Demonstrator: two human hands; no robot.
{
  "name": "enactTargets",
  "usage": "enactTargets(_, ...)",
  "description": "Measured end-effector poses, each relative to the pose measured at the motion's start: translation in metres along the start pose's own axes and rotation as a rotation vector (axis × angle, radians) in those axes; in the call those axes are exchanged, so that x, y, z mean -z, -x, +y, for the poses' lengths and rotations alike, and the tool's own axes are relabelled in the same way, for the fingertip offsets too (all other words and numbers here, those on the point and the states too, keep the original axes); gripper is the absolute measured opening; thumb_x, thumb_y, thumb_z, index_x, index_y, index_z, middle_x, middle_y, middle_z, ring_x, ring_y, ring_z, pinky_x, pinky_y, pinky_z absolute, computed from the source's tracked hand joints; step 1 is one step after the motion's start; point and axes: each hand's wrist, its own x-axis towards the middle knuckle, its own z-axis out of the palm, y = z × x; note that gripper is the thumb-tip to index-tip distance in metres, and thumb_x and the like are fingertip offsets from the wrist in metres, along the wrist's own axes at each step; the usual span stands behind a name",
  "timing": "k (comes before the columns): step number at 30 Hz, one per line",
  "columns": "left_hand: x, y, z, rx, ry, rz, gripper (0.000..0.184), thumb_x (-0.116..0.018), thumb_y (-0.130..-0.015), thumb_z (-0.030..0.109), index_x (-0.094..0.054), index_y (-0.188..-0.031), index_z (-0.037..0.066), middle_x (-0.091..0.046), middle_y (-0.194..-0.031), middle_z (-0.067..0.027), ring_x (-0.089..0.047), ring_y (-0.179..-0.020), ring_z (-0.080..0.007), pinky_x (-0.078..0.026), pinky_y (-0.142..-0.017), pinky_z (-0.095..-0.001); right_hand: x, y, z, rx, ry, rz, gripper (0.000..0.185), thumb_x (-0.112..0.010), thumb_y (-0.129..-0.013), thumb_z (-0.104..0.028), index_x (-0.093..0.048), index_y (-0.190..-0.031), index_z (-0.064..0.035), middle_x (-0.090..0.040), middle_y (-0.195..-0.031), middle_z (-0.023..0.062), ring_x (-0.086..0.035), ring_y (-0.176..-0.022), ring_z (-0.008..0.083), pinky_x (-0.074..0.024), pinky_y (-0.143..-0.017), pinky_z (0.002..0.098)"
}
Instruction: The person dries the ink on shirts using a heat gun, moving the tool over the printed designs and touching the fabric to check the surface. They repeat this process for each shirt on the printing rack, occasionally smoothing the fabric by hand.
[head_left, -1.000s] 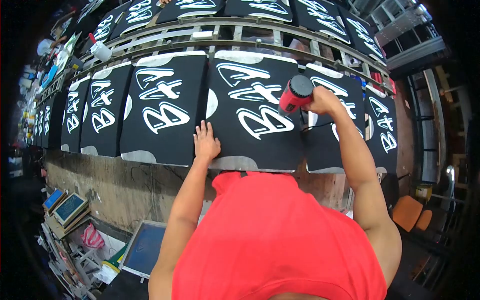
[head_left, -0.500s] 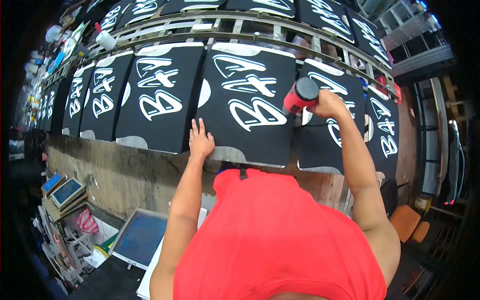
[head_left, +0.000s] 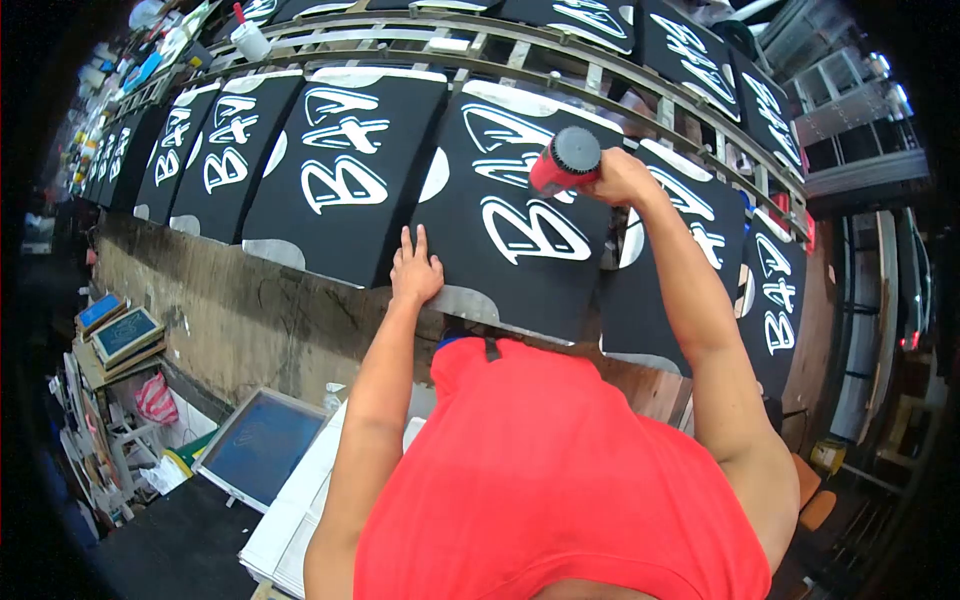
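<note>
My right hand (head_left: 622,178) is closed around a red heat gun (head_left: 556,172) with a round black rear end. The gun is above the middle black fabric piece (head_left: 452,235), covering part of its white lettering. My left hand (head_left: 416,272) lies with fingers extended at that piece's lower left edge, beside the neighbouring black piece (head_left: 345,235). To the right, another printed black piece (head_left: 650,290) is partly behind my right forearm. Whether the gun is running cannot be seen.
Several printed black pieces line the long bench, with a second row beyond the metal rail (head_left: 520,45). A white container (head_left: 250,42) stands by the rail at the back left. Below left lie a blue-meshed screen frame (head_left: 265,450) and smaller frames (head_left: 128,335).
My right hand has carried the heat gun left, from the piece's right edge to over its lettering. The whole view has tilted slightly. My left hand remains at the piece's lower left edge.
</note>
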Motion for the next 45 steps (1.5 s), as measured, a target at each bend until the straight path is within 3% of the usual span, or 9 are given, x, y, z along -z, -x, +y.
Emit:
enactTargets(8,-0.002,0.001,-0.002,-0.020,0.027,0.030,0.078,-0.054,-0.099,0.032,-0.020,-0.168,0.020,-0.014,-0.174,-0.0160,-0.037,-0.147,-0.0459,-0.038,-0.117,-0.0565,0.017,0.010,-0.023,0.055,-0.083,-0.210,0.044,-0.084,-0.076,-0.039,-0.078,-0.104,-0.0059,-0.076,-0.098,0.0232,-0.073,-0.096,0.0408,-0.0584,-0.085,0.0462)
enactTargets(13,-0.002,0.000,-0.004,-0.022,0.047,0.026,0.078,-0.055,-0.099,0.032,-0.020,-0.167,0.020,-0.013,-0.174,-0.0138,-0.037,-0.147,-0.0436,-0.037,-0.117,-0.0565,0.003,-0.003,-0.040,0.057,0.049,-0.100,0.042,-0.082,-0.078,-0.041,-0.078,-0.100,-0.0054,-0.076,-0.095,0.0224,-0.074,-0.096,0.0381,-0.0580,-0.084,0.0468)
enactTargets(16,-0.002,0.001,-0.005,-0.036,0.052,0.055,0.078,-0.056,-0.098,0.032,-0.023,-0.167,0.020,-0.014,-0.174,-0.0137,-0.039,-0.146,-0.0427,-0.039,-0.115,-0.0570,0.012,-0.023,-0.057,-0.015,-0.021,-0.238,0.041,-0.081,-0.078,-0.042,-0.078,-0.099,-0.0068,-0.076,-0.095,0.0213,-0.074,-0.096,0.0379,-0.0583,-0.084,0.0471)
enactTargets(20,-0.003,0.001,-0.005,-0.031,0.060,0.053,0.078,-0.057,-0.097,0.032,-0.023,-0.167,0.020,-0.015,-0.174,-0.0133,-0.040,-0.145,-0.0425,-0.040,-0.115,-0.0570,0.013,-0.035,-0.086,0.080,0.026,-0.132,0.042,-0.079,-0.079,-0.042,-0.077,-0.102,-0.0073,-0.076,-0.096,0.0210,-0.073,-0.095,0.0388,-0.0581,-0.083,0.0477)
enactTargets(22,-0.001,0.001,-0.005,-0.025,0.053,0.037,0.079,-0.057,-0.097,0.032,-0.023,-0.167,0.020,-0.014,-0.174,-0.0131,-0.040,-0.145,-0.0423,-0.040,-0.115,-0.0569,0.020,-0.036,-0.102,0.067,0.019,-0.186,0.042,-0.078,-0.080,-0.042,-0.077,-0.105,-0.0079,-0.076,-0.100,0.0218,-0.073,-0.097,0.0393,-0.0579,-0.084,0.0480)
enactTargets(26,0.000,0.001,-0.004,-0.024,0.055,0.034,0.079,-0.057,-0.097,0.032,-0.022,-0.167,0.021,-0.013,-0.175,-0.0128,-0.040,-0.145,-0.0423,-0.040,-0.115,-0.0569,-0.003,-0.047,-0.095,0.207,0.014,-0.118,0.044,-0.079,-0.079,-0.042,-0.077,-0.108,-0.0094,-0.075,-0.103,0.0224,-0.072,-0.099,0.0407,-0.0577,-0.086,0.0483)
enactTargets(35,0.002,0.002,-0.003,-0.022,0.055,0.020,0.078,-0.056,-0.098,0.032,-0.022,-0.167,0.020,-0.013,-0.175,-0.0126,-0.039,-0.146,-0.0421,-0.039,-0.115,-0.0566,0.016,-0.017,-0.071,0.016,0.099,-0.153,0.040,-0.079,-0.077,-0.039,-0.077,-0.103,-0.0076,-0.075,-0.102,0.0223,-0.072,-0.098,0.0405,-0.0585,-0.084,0.0484)
enactTargets(45,-0.002,0.000,-0.005,-0.029,0.055,0.027,0.079,-0.056,-0.098,0.032,-0.021,-0.168,0.020,-0.012,-0.175,-0.0129,-0.037,-0.147,-0.0418,-0.039,-0.115,-0.0573,0.011,0.039,-0.044,-0.043,0.035,-0.240,0.043,-0.081,-0.075,-0.039,-0.078,-0.103,-0.0064,-0.075,-0.102,0.0237,-0.072,-0.100,0.0411,-0.0582,-0.087,0.0480)
